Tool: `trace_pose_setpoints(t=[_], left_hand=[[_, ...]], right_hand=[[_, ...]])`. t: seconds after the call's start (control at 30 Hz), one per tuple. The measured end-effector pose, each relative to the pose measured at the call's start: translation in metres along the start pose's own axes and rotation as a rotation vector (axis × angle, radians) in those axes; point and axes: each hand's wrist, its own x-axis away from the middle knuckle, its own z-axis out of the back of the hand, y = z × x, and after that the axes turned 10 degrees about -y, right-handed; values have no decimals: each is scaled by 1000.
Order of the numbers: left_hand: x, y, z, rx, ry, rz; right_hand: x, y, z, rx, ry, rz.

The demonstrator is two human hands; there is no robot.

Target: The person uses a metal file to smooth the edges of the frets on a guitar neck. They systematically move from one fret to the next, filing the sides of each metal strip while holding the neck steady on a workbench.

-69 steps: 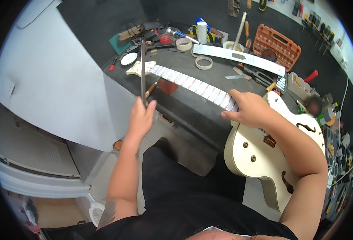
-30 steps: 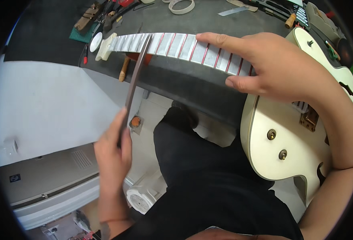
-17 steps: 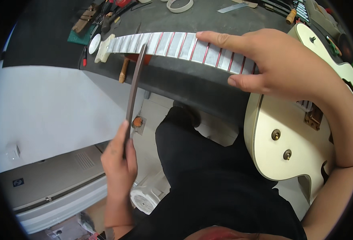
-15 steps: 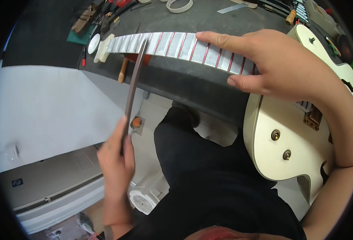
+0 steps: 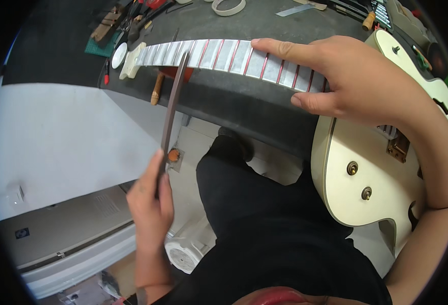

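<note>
A cream hollow-body electric guitar (image 5: 343,198) stands at the right, its neck reaching left across the bench edge. Grey tape covers the fingerboard (image 5: 239,56) between frets, several of them coloured red. My left hand (image 5: 152,195) is closed around the lower end of a long, narrow dark file (image 5: 172,107). The file's upper end meets the taped fingerboard towards the headstock (image 5: 132,61). Close to the guitar body, my right hand (image 5: 351,81) grips the neck from above, index finger along its far edge and thumb at its near edge. Its other fingers are hidden.
A wooden-handled tool (image 5: 157,89) and an orange-red object (image 5: 188,73) lie beneath the neck. On the dark bench (image 5: 264,30) are a tape roll (image 5: 228,6), a metal blade (image 5: 294,10) and a green mat (image 5: 103,44). A white panel (image 5: 76,137) stands at left.
The guitar has shifted slightly to the right and away from me, with my right hand on it. My left hand and the file have moved a little rightward.
</note>
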Motion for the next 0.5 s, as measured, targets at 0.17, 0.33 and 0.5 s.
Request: trace_pose_setpoints(t=[0.17, 0.33, 0.5], left_hand=[[-121, 25, 14, 78, -40, -45], [-104, 13, 4, 113, 27, -198], [3, -1, -8, 42, 43, -49]], right_hand=[[-2, -1, -5, -2, 12, 34], [0, -2, 1, -69, -47, -16], [-2, -1, 2, 24, -31, -2]])
